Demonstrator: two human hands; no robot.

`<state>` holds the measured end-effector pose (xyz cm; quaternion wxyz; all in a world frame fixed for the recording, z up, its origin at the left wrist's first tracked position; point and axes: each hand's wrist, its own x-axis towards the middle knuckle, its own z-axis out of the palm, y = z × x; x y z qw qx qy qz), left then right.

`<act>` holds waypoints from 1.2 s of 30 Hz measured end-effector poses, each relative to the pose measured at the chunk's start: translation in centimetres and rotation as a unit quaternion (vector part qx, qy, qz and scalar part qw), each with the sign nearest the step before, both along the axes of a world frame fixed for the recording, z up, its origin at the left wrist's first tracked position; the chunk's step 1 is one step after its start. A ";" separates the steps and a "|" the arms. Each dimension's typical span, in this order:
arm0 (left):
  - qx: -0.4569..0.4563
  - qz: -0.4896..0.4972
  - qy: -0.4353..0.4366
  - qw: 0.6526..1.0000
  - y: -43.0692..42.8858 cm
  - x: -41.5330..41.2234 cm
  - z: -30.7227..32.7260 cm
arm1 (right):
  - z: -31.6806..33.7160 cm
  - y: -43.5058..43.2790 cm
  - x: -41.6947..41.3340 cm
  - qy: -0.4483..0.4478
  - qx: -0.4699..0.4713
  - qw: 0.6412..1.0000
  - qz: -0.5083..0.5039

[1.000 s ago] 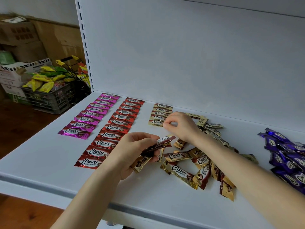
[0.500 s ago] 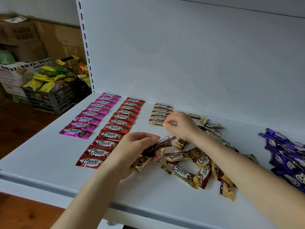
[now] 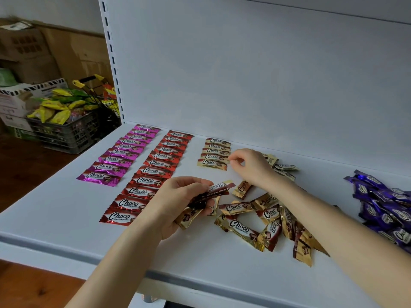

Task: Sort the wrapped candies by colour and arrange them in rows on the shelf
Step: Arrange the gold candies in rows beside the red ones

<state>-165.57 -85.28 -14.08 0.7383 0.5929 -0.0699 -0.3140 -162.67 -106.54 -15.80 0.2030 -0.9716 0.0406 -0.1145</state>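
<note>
Candies (image 3: 239,227) lie on the shelf (image 3: 55,210) in three rows at the back left: a pink row (image 3: 120,156), a red row (image 3: 153,172) and a short gold row (image 3: 214,154). A loose gold heap (image 3: 270,213) sits at centre and a purple heap (image 3: 384,203) at far right.

Your left hand (image 3: 178,201) grips a small bunch (image 3: 216,188) of candies above the shelf, beside the red row's front. Your right hand (image 3: 249,165) has its fingers curled at the gold row's right end; whether it pinches a wrapper I cannot tell.

You look to be building the gold row. Next, I judge, lay one from the bunch just in front of the last, parallel and flush, without nudging its neighbours.
</note>
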 end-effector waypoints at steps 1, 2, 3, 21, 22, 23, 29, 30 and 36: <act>0.000 0.000 -0.001 1.000 0.0 0.0 0.0 | -0.1 -0.1 0.0 0.007 -0.002 1.000 0.000; 0.000 -0.002 -0.001 1.000 0.0 0.0 0.0 | -0.2 -0.1 -0.1 0.011 -0.005 1.000 0.002; 0.001 -0.003 -0.001 1.000 0.0 -0.1 0.1 | -0.2 -0.1 -0.1 0.012 -0.007 1.000 0.004; 0.006 -0.005 0.001 1.000 0.1 -0.1 0.2 | -0.2 0.4 -0.8 0.006 -0.058 0.998 0.030; 0.005 -0.006 0.002 1.000 0.1 -0.1 0.2 | -0.2 0.4 -0.8 0.006 -0.057 0.998 0.030; 0.005 -0.006 0.003 1.000 0.1 -0.1 0.2 | -0.2 0.4 -0.8 0.007 -0.057 0.998 0.031; -0.006 0.001 0.012 1.000 0.2 -0.1 0.3 | -0.1 0.3 -0.6 0.008 -0.029 0.999 0.021; -0.008 0.002 0.015 1.000 0.2 -0.1 0.3 | -0.1 0.3 -0.6 0.010 -0.020 1.000 0.019; -0.007 0.004 0.026 1.000 0.2 -0.1 0.3 | 0.0 0.6 -0.5 0.031 -0.033 0.999 0.006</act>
